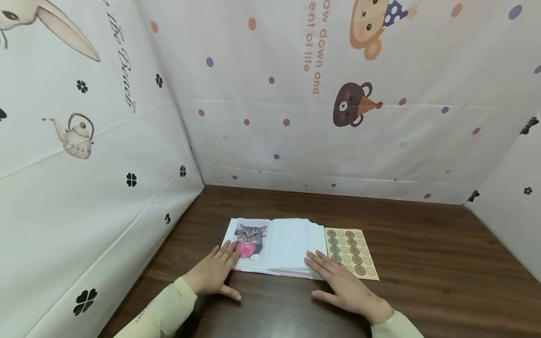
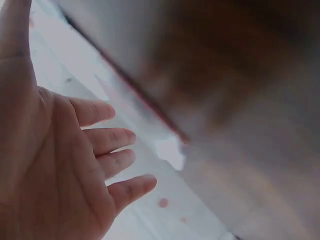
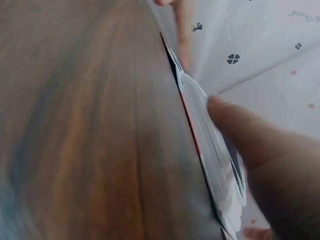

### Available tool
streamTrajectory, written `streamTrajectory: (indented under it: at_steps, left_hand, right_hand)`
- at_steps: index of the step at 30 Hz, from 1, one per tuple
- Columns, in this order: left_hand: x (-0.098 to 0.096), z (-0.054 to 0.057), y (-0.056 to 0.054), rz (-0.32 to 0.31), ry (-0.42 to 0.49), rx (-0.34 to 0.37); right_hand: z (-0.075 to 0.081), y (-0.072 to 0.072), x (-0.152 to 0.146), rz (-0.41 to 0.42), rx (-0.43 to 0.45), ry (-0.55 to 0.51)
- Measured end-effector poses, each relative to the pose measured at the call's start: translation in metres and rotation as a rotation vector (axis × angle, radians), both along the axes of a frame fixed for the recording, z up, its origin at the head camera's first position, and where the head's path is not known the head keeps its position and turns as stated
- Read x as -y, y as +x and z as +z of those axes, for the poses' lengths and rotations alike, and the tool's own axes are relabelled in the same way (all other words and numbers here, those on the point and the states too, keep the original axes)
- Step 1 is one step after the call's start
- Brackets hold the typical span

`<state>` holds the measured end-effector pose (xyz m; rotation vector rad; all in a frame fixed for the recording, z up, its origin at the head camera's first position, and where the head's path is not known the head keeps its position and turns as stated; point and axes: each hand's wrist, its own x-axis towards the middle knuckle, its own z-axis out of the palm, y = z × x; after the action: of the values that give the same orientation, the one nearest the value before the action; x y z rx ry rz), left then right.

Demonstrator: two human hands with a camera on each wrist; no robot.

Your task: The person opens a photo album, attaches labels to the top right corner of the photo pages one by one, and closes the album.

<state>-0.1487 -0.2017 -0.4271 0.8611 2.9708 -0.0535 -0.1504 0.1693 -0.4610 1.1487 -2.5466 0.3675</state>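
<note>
An open book or album (image 1: 289,244) lies on the table, with a cat picture (image 1: 250,240) on its left page and a blank white right page. My left hand (image 1: 213,270) lies with straight fingers at the book's left edge, beside the cat. In the left wrist view its palm (image 2: 65,160) shows, fingers extended. The right hand (image 1: 344,286) rests its outstretched fingers on the lower right corner of the pages. From the right wrist view, the stack of page edges (image 3: 202,120) appears side-on. A tan sheet of round stickers (image 1: 367,253) lies partly behind my right hand.
The dark wooden table (image 1: 422,253) extends around the book. White printed cloth (image 1: 253,141) hangs along the back, and similar cloth (image 1: 105,225) stands on the left and right sides.
</note>
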Motion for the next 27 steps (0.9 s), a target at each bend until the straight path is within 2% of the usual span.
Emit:
streamTrajectory:
  at_steps: [3, 6, 8, 12, 15, 19, 24, 27]
  left_hand:
    - [-0.020, 0.006, -0.008, -0.033, 0.031, -0.067]
    - [-0.052, 0.013, -0.012, -0.085, 0.030, -0.144]
    - [-0.075, 0.016, -0.012, -0.119, 0.025, -0.166]
    - [-0.118, 0.014, -0.012, -0.190, 0.034, -0.204]
    - [-0.139, 0.010, -0.014, -0.232, 0.033, -0.250]
    - [-0.150, 0.002, -0.018, -0.249, 0.005, -0.308]
    - [-0.151, -0.005, -0.023, -0.242, 0.001, -0.300]
    - [-0.149, -0.007, -0.028, -0.236, 0.012, -0.299]
  right_hand:
    - [0.003, -0.004, -0.004, -0.039, -0.041, -0.015]
    - [0.008, -0.007, -0.011, -0.090, -0.078, -0.031]
    - [0.011, -0.009, -0.018, -0.139, -0.085, -0.044]
    - [0.014, -0.013, -0.031, -0.221, -0.057, -0.080]
    - [0.013, -0.015, -0.040, -0.248, -0.035, -0.097]
    - [0.011, -0.017, -0.050, -0.273, -0.040, -0.108]
    - [0.010, -0.020, -0.063, -0.317, -0.078, -0.095]
    - [0.007, -0.026, -0.067, -0.325, -0.050, -0.100]
